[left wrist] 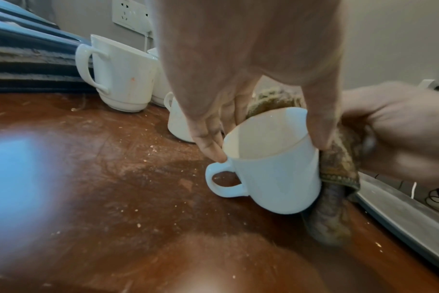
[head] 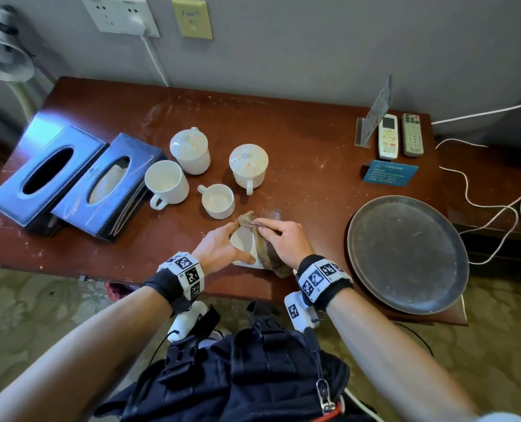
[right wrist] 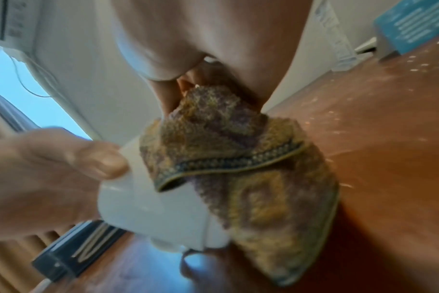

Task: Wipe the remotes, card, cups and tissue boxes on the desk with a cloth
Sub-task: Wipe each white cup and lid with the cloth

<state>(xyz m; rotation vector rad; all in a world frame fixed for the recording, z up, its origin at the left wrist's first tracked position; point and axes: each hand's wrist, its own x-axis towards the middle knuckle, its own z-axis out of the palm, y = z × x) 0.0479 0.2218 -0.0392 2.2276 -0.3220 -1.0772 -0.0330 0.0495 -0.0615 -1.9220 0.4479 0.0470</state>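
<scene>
The left hand (head: 219, 248) grips a plain white cup (left wrist: 273, 174) by its rim, thumb on one side and fingers curled on the other, holding it tilted over the near edge of the desk (head: 298, 141). The right hand (head: 286, 239) is closed around a brown, nubbly cloth (right wrist: 241, 178) and presses it flat to the cup's outer wall. The left wrist view shows the cup's smooth glazed body, its loop handle and pale inside; from the head view most of it is hidden between the two hands. The right wrist view alone shows the cloth's woven hem band and loose folds hanging below the cup, though it is blurred. The desk is dark reddish wood, glossy and speckled with pale crumbs. Behind the hands stand a small open cup (head: 218, 201), a taller open mug (head: 167, 182) and two lidded cups (head: 190, 150) with orange flecks. At the left lie two dark, shiny tissue boxes (head: 79, 178) with oval slots. At the far right two remotes (head: 400, 137) lie side by side next to an upright card stand (head: 374, 114), a blue card (head: 390, 173) just before them. A round, dull metal tray (head: 408, 254) overhangs the desk's near edge.
</scene>
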